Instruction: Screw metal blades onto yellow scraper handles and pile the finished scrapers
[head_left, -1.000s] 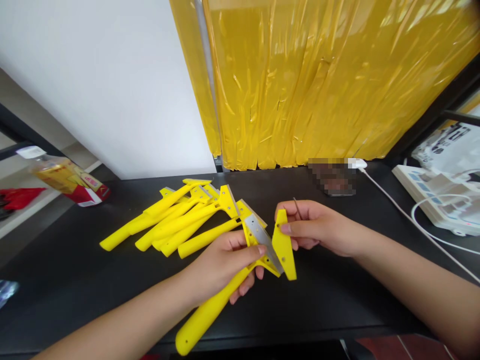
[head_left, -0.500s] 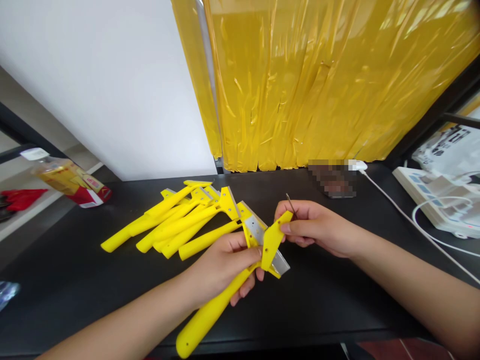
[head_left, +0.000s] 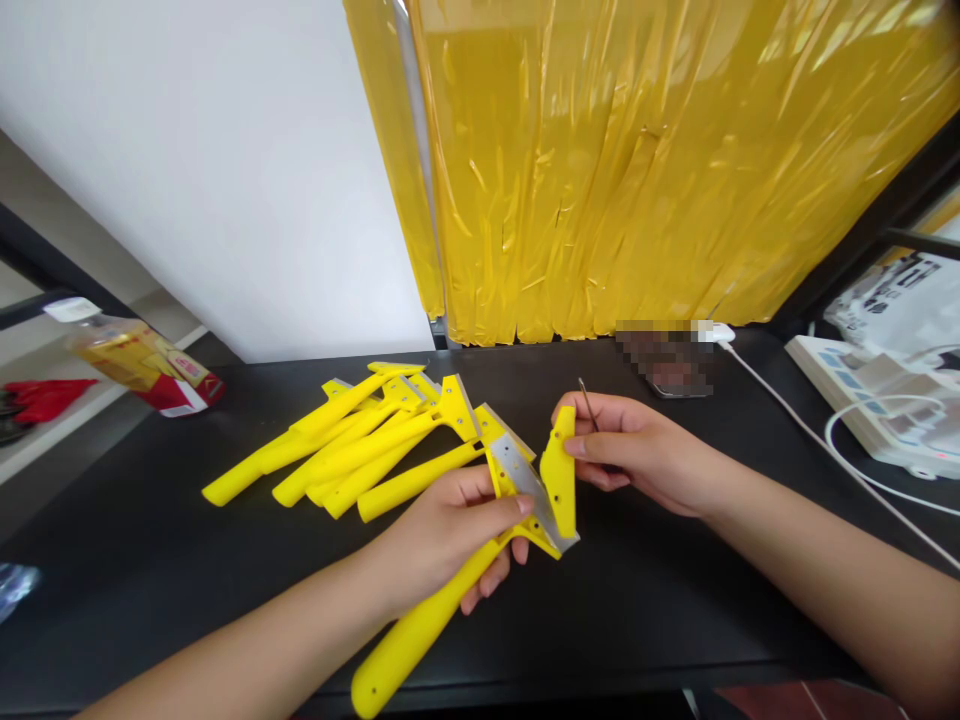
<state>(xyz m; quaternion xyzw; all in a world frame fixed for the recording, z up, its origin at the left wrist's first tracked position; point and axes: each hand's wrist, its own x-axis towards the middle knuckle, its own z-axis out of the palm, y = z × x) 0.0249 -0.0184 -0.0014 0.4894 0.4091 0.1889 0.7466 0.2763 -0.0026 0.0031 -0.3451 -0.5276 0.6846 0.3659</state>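
My left hand (head_left: 465,530) is closed round the neck of a yellow scraper (head_left: 427,620), its long handle pointing toward me. The thumb presses on the scraper's bare metal blade (head_left: 523,475), which lies on the yellow head. Between thumb and fingers my right hand (head_left: 626,440) pinches a yellow cover plate (head_left: 559,470) with small holes, held upright just right of the blade. A thin metal rod (head_left: 587,402), its kind unclear, also sticks up from the right fingers. Several more yellow scrapers (head_left: 375,430) lie heaped on the black table beyond my left hand.
On the left stands a tilted drink bottle (head_left: 146,360) with a red and yellow label. A power strip (head_left: 862,400) with white cables lies at the right. A blurred-out dark object (head_left: 664,362) lies at the back, before the yellow plastic sheeting (head_left: 600,180).
My right hand has lifted the cover plate off the blade and turned it more upright, slightly to the right, baring more of the blade. The left hand and its scraper have stayed put.
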